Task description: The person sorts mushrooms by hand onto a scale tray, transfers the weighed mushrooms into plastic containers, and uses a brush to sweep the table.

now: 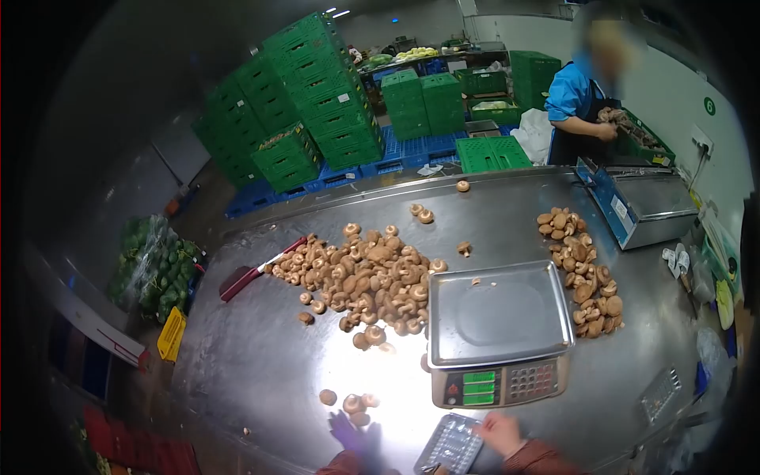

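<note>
My left hand (346, 434), which looks purple, has its fingers spread on the metal table beside a few loose shiitake mushrooms (354, 404). With fingers curled, my right hand (503, 435) is closed at the upper right edge of a clear plastic tray (453, 443). A bit of mushroom shows at the tray's lower end, partly cut off by the frame. Ahead of the tray is a digital scale (499, 385) with a lit green display. Its metal pan (499, 317) carries a few small scraps. A large heap of shiitakes (372, 273) lies left of the scale.
More shiitakes (582, 273) lie right of the scale. A dark red-handled tool (241, 281) rests left of the heap. A metal machine (641, 206) stands far right, another plastic tray (660, 394) nearer. Green crates (324, 95) are stacked behind; a person (586, 103) handles produce there.
</note>
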Available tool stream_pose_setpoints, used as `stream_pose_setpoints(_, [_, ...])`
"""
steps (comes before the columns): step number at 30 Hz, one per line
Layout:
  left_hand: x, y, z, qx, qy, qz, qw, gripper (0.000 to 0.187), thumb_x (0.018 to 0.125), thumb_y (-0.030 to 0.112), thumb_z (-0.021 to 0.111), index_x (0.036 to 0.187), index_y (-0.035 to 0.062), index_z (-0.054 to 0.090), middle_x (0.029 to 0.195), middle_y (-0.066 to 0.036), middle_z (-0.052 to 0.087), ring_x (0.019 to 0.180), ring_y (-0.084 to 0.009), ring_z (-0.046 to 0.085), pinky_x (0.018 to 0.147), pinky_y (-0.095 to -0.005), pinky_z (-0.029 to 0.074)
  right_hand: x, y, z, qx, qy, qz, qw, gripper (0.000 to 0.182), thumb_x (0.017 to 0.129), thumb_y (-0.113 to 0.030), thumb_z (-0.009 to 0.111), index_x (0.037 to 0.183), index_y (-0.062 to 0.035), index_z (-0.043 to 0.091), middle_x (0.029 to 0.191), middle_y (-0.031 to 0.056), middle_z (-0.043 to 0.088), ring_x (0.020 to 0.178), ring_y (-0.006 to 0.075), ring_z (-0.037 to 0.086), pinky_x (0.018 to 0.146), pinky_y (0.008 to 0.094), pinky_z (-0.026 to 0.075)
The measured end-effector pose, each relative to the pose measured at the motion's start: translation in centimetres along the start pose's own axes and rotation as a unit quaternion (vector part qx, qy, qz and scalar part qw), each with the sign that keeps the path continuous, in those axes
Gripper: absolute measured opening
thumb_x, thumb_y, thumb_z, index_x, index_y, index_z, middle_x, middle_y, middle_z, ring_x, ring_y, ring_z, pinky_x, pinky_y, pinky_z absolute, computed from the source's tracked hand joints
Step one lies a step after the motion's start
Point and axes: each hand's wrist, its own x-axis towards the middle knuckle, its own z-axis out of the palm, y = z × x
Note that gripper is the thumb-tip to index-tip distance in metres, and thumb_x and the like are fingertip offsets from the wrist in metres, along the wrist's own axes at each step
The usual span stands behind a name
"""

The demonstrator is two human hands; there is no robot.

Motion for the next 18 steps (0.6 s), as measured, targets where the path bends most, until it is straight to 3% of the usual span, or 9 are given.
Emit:
stream_pose_setpoints(1, [0.2, -1.0, 2.3, 0.145, 0.121, 0.063, 0.980, 0.075, 0.071, 0.028, 0.069, 0.127, 0.0010, 0.028, 0.120, -0.018, 0.038, 0.111, -0.0272, 0.042, 0.097, -0.0478, 0.032, -1.3, -1.4, 2.4, -0.068, -0.012, 0.001, 0.998, 0.037, 0.066, -0.038, 0.075, 0.061, -0.0082, 0.055, 0.054, 0.0095, 0.056, 0.050, 0.0234, 0.056, 0.050, 0.0357, 0.046])
stream_pose_setpoints(2, [1.3, -0.8, 1.9, -0.183, 0.031, 0.053, 0.981, 0.070, 0.069, 0.021, 0.071, 0.123, 0.0012, 0.030, 0.116, -0.016, 0.042, 0.102, -0.0232, 0.046, 0.089, -0.0418, 0.038, -2.1, -2.6, 4.1, -0.136, -0.024, 0.003, 0.990, 0.041, 0.065, -0.044, 0.074, 0.061, -0.0082, 0.055, 0.055, 0.0115, 0.056, 0.052, 0.0275, 0.057, 0.050, 0.0379, 0.046])
stream_pose_setpoints(3, [2.5, -0.5, 1.7, -0.492, -0.064, 0.034, 0.867, 0.066, 0.067, 0.013, 0.072, 0.119, 0.0014, 0.033, 0.111, -0.014, 0.046, 0.094, -0.0191, 0.050, 0.080, -0.0358, 0.045, -2.3, -2.9, 5.0, -0.141, -0.024, 0.005, 0.990, 0.041, 0.065, -0.044, 0.074, 0.061, -0.0082, 0.055, 0.055, 0.0115, 0.056, 0.052, 0.0275, 0.057, 0.050, 0.0379, 0.046])
stream_pose_setpoints(5, [5.5, -1.5, 5.7, -0.607, -0.080, -0.004, 0.790, 0.059, 0.065, 0.002, 0.070, 0.112, 0.0024, 0.035, 0.101, -0.009, 0.049, 0.081, -0.0128, 0.052, 0.068, -0.0270, 0.047, -2.4, -2.8, 6.8, -0.136, 0.070, 0.042, 0.987, 0.042, 0.060, -0.043, 0.078, 0.057, -0.0064, 0.057, 0.056, 0.0134, 0.057, 0.050, 0.0316, 0.056, 0.050, 0.0396, 0.045])
stream_pose_setpoints(7, [9.4, -0.1, 6.5, -0.605, -0.141, -0.001, 0.784, 0.063, 0.065, 0.002, 0.070, 0.117, 0.0022, 0.034, 0.106, -0.010, 0.045, 0.091, -0.0155, 0.051, 0.075, -0.0302, 0.046, -2.8, -1.4, 7.6, -0.161, 0.140, 0.105, 0.971, 0.041, 0.060, -0.041, 0.078, 0.059, -0.0051, 0.057, 0.057, 0.0147, 0.057, 0.051, 0.0333, 0.056, 0.051, 0.0417, 0.045])
stream_pose_setpoints(9, [10.5, 4.2, 2.1, -0.441, -0.100, 0.101, 0.886, 0.071, 0.065, 0.009, 0.072, 0.123, 0.0018, 0.033, 0.118, -0.016, 0.040, 0.109, -0.0257, 0.045, 0.089, -0.0403, 0.042, -3.9, -0.1, 6.3, -0.239, 0.107, 0.132, 0.956, 0.039, 0.066, -0.039, 0.075, 0.062, -0.0044, 0.058, 0.057, 0.0129, 0.058, 0.045, 0.0278, 0.057, 0.046, 0.0394, 0.046])
stream_pose_setpoints(11, [12.9, 4.8, 2.2, -0.351, -0.083, 0.229, 0.904, 0.080, 0.065, 0.023, 0.074, 0.129, 0.0020, 0.032, 0.130, -0.023, 0.031, 0.125, -0.0365, 0.031, 0.100, -0.0512, 0.029, -4.1, -1.7, 5.3, 0.081, -0.009, 0.397, 0.914, 0.031, 0.072, -0.026, 0.073, 0.063, 0.0002, 0.058, 0.057, 0.0112, 0.059, 0.045, 0.0198, 0.059, 0.041, 0.0317, 0.046])
stream_pose_setpoints(14, [14.8, 6.5, -0.4, -0.164, -0.052, 0.336, 0.926, 0.085, 0.067, 0.042, 0.071, 0.133, 0.0045, 0.032, 0.137, -0.027, 0.024, 0.130, -0.0412, 0.021, 0.102, -0.0576, 0.019, -4.4, -2.0, 5.4, 0.114, -0.016, 0.364, 0.924, 0.024, 0.078, -0.015, 0.067, 0.068, 0.0062, 0.060, 0.061, 0.0123, 0.061, 0.051, 0.0161, 0.061, 0.042, 0.0264, 0.050])
stream_pose_setpoints(18, [16.0, 7.1, 1.6, -0.091, -0.014, 0.351, 0.932, 0.091, 0.070, 0.056, 0.061, 0.139, 0.0068, 0.027, 0.144, -0.025, 0.016, 0.133, -0.0397, 0.017, 0.102, -0.0603, 0.015, -4.5, -1.6, 5.1, 0.140, -0.031, 0.356, 0.923, 0.023, 0.082, -0.010, 0.062, 0.080, 0.0121, 0.062, 0.068, 0.0171, 0.064, 0.057, 0.0213, 0.065, 0.050, 0.0289, 0.056])
